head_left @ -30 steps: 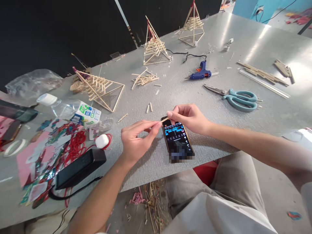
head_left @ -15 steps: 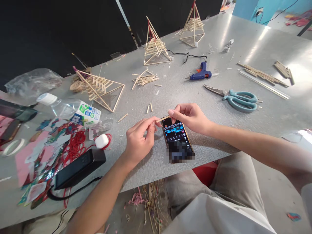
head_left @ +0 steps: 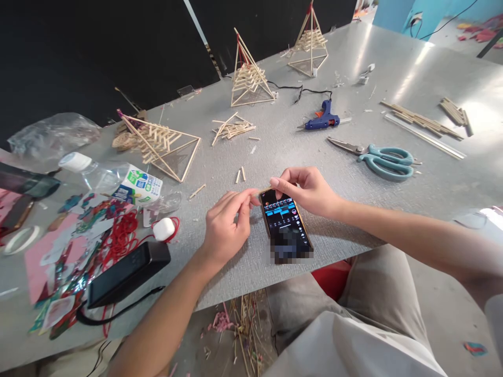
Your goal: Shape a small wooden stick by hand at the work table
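Observation:
Over the top edge of a phone (head_left: 283,222) lying on the table, my two hands hold a short thin wooden stick (head_left: 266,189) between them. My left hand (head_left: 228,225) pinches its left end with thumb and forefinger. My right hand (head_left: 312,189) is closed on the other end, its thumb on top and its other fingers curled. Only a short piece of the stick shows between the fingertips. The phone's screen is lit, and its lower part is blurred out. Two small cut sticks (head_left: 240,174) lie just beyond my hands.
Pyramid-shaped stick frames (head_left: 251,78) stand at the back. A stick pile (head_left: 233,129), blue glue gun (head_left: 323,119), scissors (head_left: 377,159) and more sticks (head_left: 424,120) lie beyond my hands. At left are a plastic bottle (head_left: 113,175), red cord (head_left: 120,235) and a black device (head_left: 129,272).
My left hand has shifted slightly right, so its fingertips are nearer my right hand and less of the stick shows. My right hand is almost unmoved.

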Demonstrator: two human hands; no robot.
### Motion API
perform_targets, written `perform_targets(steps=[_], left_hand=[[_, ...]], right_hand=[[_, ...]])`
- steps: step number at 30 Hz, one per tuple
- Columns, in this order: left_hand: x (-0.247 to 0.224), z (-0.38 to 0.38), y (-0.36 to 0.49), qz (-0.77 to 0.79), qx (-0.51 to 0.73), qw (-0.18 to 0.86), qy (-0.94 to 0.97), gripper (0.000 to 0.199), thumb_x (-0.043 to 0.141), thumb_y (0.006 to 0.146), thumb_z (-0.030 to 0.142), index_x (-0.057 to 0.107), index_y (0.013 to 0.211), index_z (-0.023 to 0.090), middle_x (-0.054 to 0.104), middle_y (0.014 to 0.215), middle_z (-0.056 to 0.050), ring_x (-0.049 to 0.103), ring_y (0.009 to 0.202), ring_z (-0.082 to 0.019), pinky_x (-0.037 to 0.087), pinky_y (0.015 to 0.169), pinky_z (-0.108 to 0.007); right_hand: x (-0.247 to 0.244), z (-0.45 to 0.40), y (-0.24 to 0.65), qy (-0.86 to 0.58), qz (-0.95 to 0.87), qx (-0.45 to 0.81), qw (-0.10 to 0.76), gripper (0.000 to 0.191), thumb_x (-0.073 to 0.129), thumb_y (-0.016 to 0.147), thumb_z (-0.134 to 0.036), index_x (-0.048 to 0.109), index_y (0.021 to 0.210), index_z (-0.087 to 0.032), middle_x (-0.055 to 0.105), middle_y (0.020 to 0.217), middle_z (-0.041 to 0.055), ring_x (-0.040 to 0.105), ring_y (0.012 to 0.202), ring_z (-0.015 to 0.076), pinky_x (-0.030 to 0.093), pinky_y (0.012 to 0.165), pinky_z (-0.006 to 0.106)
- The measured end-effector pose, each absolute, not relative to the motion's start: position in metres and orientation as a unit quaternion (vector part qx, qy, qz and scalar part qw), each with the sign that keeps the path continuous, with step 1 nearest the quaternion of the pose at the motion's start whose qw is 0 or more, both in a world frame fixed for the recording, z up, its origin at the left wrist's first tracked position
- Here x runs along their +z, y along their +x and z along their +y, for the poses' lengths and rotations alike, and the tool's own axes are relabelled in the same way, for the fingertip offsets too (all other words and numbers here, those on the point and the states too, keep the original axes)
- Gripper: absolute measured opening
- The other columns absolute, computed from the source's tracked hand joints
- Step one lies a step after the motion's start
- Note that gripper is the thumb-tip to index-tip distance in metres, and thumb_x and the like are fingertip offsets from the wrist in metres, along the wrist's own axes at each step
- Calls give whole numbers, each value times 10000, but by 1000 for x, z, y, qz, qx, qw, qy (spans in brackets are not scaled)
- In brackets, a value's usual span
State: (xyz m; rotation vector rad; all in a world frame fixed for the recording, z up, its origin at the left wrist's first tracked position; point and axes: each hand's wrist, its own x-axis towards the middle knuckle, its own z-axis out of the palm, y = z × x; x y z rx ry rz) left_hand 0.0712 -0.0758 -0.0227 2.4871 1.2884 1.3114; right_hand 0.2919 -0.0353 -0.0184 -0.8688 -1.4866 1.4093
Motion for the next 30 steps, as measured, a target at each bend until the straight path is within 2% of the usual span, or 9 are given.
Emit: perform_targets(steps=[3,7,9,12,13,15,18,25,30], left_hand=[[-22,-74,69,461,437,53,771,233,530,1087,173,760,1124,172,786,838,-13,726,686,-93,585,644,-206],[-22,-73,67,473,452,63,754,168,653,1043,230,797,1123,202,835,892,-13,717,639,-89,597,667,-226],[-21,-73,67,491,466,60,734,105,766,974,290,812,958,197,817,797,-5,701,610,-100,582,648,-236],[-17,-74,67,521,473,107,702,417,727,998,397,686,642,184,678,571,13,619,527,-95,541,588,-233],[-16,-74,68,521,474,150,694,467,650,1043,425,677,644,185,669,575,6,618,531,-98,540,570,-231],[-13,-76,69,504,468,260,678,451,516,1101,448,761,828,185,748,720,-29,677,609,-118,567,551,-229],[-12,-79,74,470,452,361,667,339,599,1066,448,787,1185,192,823,963,-68,745,733,-144,614,547,-232],[-17,-83,76,458,421,237,746,216,656,1045,291,829,1150,215,836,915,-37,727,714,-114,568,530,-194],[-15,-82,73,441,409,249,759,236,629,1048,250,814,1183,193,830,932,-53,753,775,-132,599,585,-212]], right_hand=[[-18,-35,292,-356,-598,568,439,617,751,822,-764,658,700,-167,652,657,-3,457,556,72,323,519,257],[-18,-35,292,-353,-598,569,441,621,742,827,-771,660,704,-168,665,671,3,463,565,73,324,523,258],[-19,-35,293,-349,-596,572,443,607,765,816,-757,663,707,-169,675,680,5,465,567,74,322,522,257],[-20,-34,294,-347,-600,564,449,569,793,816,-717,674,721,-169,694,701,7,460,575,76,329,533,259],[-21,-34,294,-348,-603,558,452,559,794,822,-708,681,728,-168,702,711,8,463,581,78,337,540,260],[-22,-34,295,-348,-612,547,453,543,791,833,-695,698,744,-168,717,729,14,487,598,84,361,560,262],[-22,-35,295,-339,-630,532,453,510,786,855,-669,723,769,-169,742,759,27,575,661,109,422,623,271],[-23,-38,292,-343,-669,490,442,496,738,910,-646,730,765,-172,746,745,33,612,688,127,454,683,299],[-23,-38,292,-346,-667,496,436,507,740,900,-663,731,765,-174,746,741,31,610,678,129,445,662,293]])
